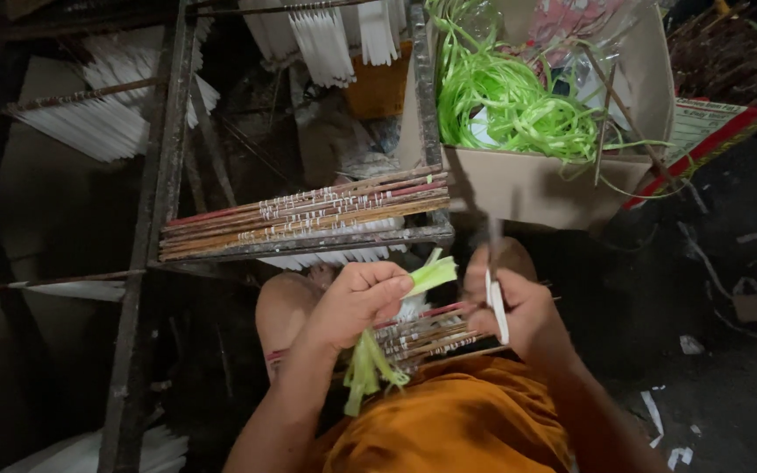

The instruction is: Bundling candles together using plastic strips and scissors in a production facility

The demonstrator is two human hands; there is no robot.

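Clearly the bunch of green strips (378, 350) is a light, limp thing: it droops below the left hand (357, 302) toward 6 o'clock and only its short upper end stands out stiffly toward 2 o'clock. It looks like thin, slick ribbon that would slide apart if taken loosely, so the sound place to hold it is the middle of the bunch, where this hand's grip is pressed together around it in a fist. At 3 o'clock from it, the right hand (519, 311) is closed on a slim white-handled tool (497, 302) whose dark tip points up toward 12; whether it is a blade or scissors I cannot tell. Beneath both hands, across the lap in orange cloth (457, 425), lies a bundle of thin sticks (427, 333), stiff and easily snapped.

No proper surface shows. Toward 11 o'clock a dark metal rack (164, 175) carries more stick bundles (308, 215) and rows of white candles (116, 123). At 1 o'clock a cardboard box (536, 184) holds a loose tangle of green ribbon (510, 101). The dim, dark floor (729, 368) at 4 o'clock is strewn with paper scraps.
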